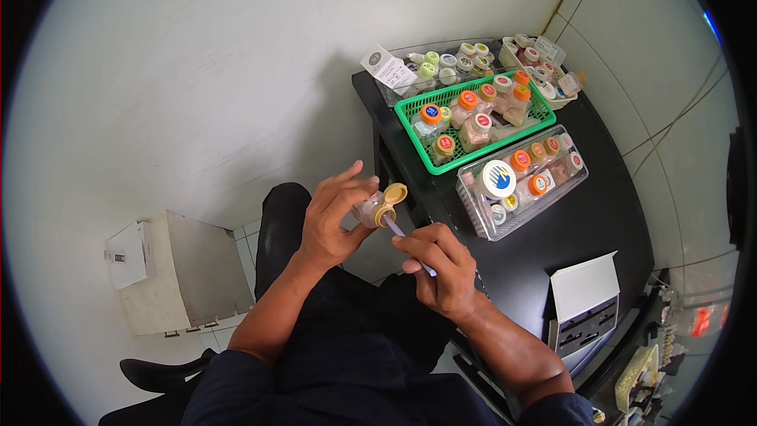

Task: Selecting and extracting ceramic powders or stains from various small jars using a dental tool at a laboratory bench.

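Note:
Tilted on its side, a small clear bottle (368, 209) is held by my left hand (333, 217), with the thumb and fingers around its body. Its yellowish flip cap (395, 193) stands open toward the right. Something pale pink shows inside, though my fingers hide part of it. My right hand (444, 268) pinches a slim pale-lilac stick-like tool (426, 269), whose far end reaches into the bottle's mouth. I cannot make out that tip or what is on it. Both hands are over my lap, left of the black table.
On the black table (520, 260) stand a green basket (436, 168) and a clear plastic basket (505, 230), both holding capped jars. More jars sit in trays behind, beside a printed card (388, 68). An open white box (586, 288) lies at the near right. A white wall rises at left.

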### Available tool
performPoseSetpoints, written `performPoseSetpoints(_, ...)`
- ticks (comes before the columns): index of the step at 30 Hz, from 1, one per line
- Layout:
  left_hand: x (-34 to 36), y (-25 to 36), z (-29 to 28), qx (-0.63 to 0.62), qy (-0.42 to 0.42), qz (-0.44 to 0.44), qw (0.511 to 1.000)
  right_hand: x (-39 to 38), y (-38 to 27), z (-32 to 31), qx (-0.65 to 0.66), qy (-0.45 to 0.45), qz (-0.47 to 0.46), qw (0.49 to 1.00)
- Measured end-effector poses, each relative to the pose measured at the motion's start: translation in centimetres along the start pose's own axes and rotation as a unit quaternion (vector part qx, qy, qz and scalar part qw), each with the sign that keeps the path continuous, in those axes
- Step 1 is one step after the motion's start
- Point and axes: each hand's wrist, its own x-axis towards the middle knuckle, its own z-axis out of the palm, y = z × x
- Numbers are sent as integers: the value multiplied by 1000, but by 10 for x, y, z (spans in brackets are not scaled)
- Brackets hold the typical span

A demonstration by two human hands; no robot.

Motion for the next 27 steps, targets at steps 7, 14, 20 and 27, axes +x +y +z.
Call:
performPoseSetpoints(7,4,9,-6,-13,15,-40,999,0,0,0,-9,1,-3,1000)
performPoseSetpoints(14,2,8,-4,-73,-44,-46,995,-2,0,3,-39,2,14,999)
performPoseSetpoints(20,3,13,-1,-88,-73,-49,992,-2,3,5,-41,15,29,999)
performPoseSetpoints(27,1,14,3,-53,-71,-48,995,-1,5,3,3,47,34,998)
